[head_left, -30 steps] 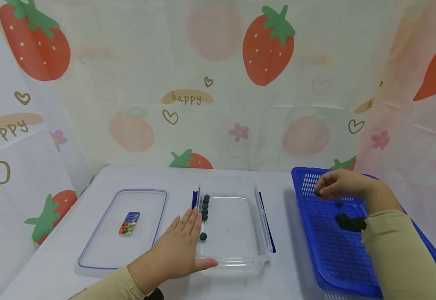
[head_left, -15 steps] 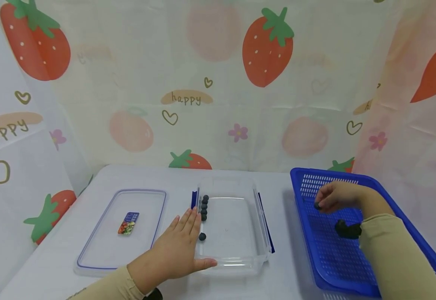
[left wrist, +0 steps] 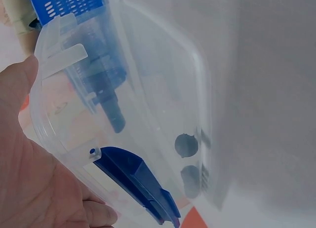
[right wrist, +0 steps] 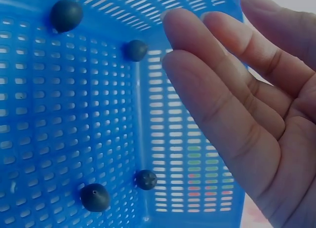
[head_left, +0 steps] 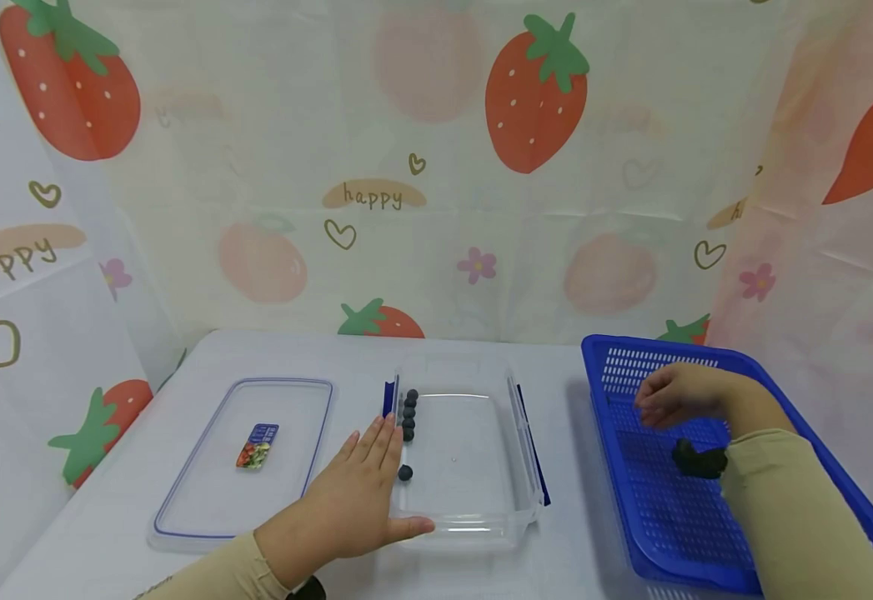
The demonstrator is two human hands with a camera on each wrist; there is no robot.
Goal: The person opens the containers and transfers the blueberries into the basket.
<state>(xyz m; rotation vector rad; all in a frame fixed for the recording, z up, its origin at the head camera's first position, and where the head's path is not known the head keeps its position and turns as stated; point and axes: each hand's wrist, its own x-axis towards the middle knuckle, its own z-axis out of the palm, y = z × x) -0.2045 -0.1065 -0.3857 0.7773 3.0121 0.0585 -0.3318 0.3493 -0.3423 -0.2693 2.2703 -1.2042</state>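
Observation:
My left hand lies along the left side of a clear plastic container, fingers straight, thumb on its near rim. Inside, several blueberries form a row by the left wall, with a single blueberry nearer. Two round shapes, one a blueberry, show through the plastic in the left wrist view. My right hand hovers over a blue basket, its fingers extended and holding nothing. Several blueberries lie in the basket, among them one blueberry at upper left and another lower down in the right wrist view.
A clear lid with a blue rim lies left of the container, bearing a small printed label. Dark blue clips hang from the container's sides. A strawberry-print curtain stands behind the white table.
The blueberry pinched in my right fingers earlier is no longer there; those fingers have loosened. That hand came slightly nearer within the basket. My left hand and the container have stayed put.

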